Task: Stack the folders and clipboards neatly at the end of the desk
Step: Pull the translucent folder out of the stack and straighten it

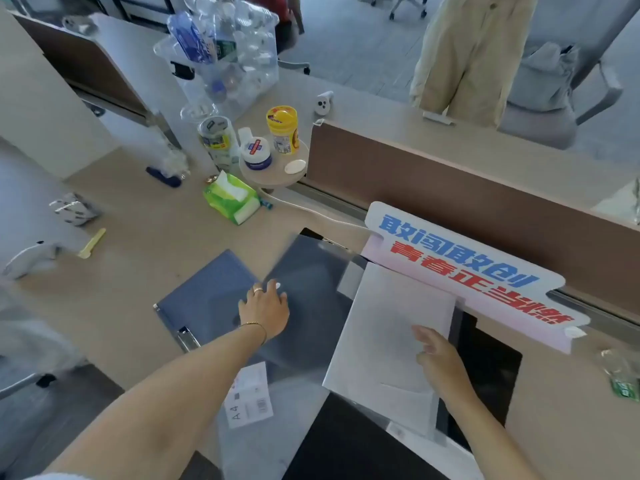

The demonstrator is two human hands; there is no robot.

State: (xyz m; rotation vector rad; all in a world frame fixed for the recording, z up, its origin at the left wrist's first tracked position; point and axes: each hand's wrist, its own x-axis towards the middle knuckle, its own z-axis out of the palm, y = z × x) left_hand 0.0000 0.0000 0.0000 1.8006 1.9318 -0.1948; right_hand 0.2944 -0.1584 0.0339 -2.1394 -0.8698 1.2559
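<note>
A blue clipboard (204, 292) with a metal clip lies flat on the beige desk (138, 244). Overlapping its right side is a dark grey translucent folder (308, 275), and my left hand (265, 311) rests on it with fingers spread. To the right a white folder (388, 327) lies tilted over a black folder (485, 362). My right hand (438, 358) lies on the white folder, fingers loosely curled. A clear sleeve with an A4 label (247, 396) pokes out under my left forearm. Another black folder (346, 441) sits at the near edge.
A cardboard sign with blue and red characters (464, 268) leans on the brown divider (450, 188). A green tissue pack (232, 199), jars on a round shelf (273, 178) and a clear bin of bottles (225, 53) stand behind. A yellow stick (91, 243) lies left.
</note>
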